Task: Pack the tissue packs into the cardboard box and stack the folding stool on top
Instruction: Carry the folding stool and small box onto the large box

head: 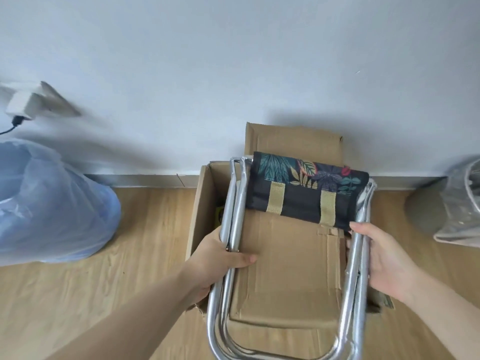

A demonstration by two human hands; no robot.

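Left hand: your left hand is at about 8 o'clock of the box, its grip clamped on the left pair of silver tubes of the folding stool, thumb lying across the top of them and pointing toward 3 o'clock
Right hand: your right hand is at about 4 o'clock, its grip wrapped on the stool's right pair of tubes, palm turned inward and fingers curled behind the metal
Folding stool: folded flat, held between both hands over the cardboard box; the fabric seat with its leaf print and two tan straps lies toward 12 o'clock, the curved tube ends come toward you at 6 o'clock; you cannot tell whether the frame rests on the box or hangs just above it
Cardboard box: stands on the wooden floor against the white wall; one flap is folded down across the opening under the stool, the far flap stands up at 12 o'clock against the wall, and the left flap stands up at 9 o'clock
Box contents: a narrow gap shows along the left side, with a scrap of something yellow-green inside; too little is visible to say what it is, so the tissue packs cannot be made out
Surroundings: a pale blue plastic bag sits on the floor at 9 o'clock, well apart from the box; a clear plastic-wrapped object sits at 3 o'clock by the frame edge; a white charger with a dark cable is plugged into the wall at 10 o'clock
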